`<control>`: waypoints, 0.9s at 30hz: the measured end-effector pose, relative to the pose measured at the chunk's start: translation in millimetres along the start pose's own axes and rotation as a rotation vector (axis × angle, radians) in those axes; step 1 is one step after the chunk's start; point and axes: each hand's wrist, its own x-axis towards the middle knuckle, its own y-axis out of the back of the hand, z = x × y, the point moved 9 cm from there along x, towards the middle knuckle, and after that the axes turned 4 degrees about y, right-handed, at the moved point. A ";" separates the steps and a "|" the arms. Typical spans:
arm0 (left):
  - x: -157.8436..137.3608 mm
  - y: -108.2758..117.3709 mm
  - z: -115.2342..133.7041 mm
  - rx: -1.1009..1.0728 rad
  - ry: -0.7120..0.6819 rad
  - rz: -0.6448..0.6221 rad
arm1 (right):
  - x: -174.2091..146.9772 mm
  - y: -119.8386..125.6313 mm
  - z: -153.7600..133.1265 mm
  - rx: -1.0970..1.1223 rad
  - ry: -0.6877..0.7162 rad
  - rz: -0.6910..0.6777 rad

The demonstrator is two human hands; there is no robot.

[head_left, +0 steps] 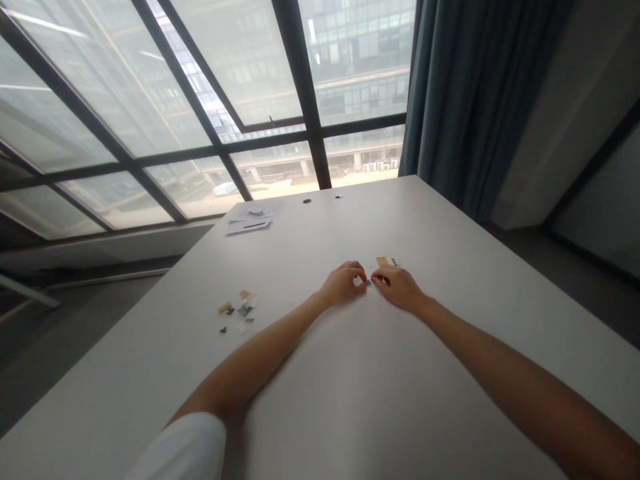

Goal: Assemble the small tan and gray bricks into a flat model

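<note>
My left hand (344, 284) is closed in a pinch on a small dark grey piece (369, 283), low over the white table. Just to its right, my right hand (399, 287) is closed too, thumb and index finger together almost touching the same piece. Whether the right fingertips hold anything is too small to see. Right behind the right hand lie a flat tan piece (382, 261) and a white piece with dark marks (395, 261), both partly hidden by the fingers. The exact kind of these pieces cannot be made out.
Left of my left forearm, several small loose pieces (245, 310) in tan, grey, white and black lie scattered on the white table (320, 233). Papers with a pen (255, 225) rest at the far left corner. Windows and a blue curtain (460, 100) stand beyond the table's far edge.
</note>
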 end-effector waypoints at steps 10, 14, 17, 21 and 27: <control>-6.3 0.5 15.4 0.028 -0.099 0.062 | -0.5 -0.9 -0.9 -0.111 -0.011 -0.026; -7.8 -0.6 17.7 0.002 -0.106 0.073 | -2.1 -2.1 -3.2 -0.106 0.009 -0.056; -8.5 -3.4 17.2 -0.001 -0.102 0.065 | -2.8 -1.8 -5.4 -0.094 0.020 -0.063; -8.7 -5.2 15.5 0.002 -0.101 0.058 | -2.4 -1.8 -5.7 -0.083 0.008 -0.067; -9.2 -5.8 16.2 -0.004 -0.118 0.045 | -1.7 -2.3 -6.0 -0.053 -0.015 -0.086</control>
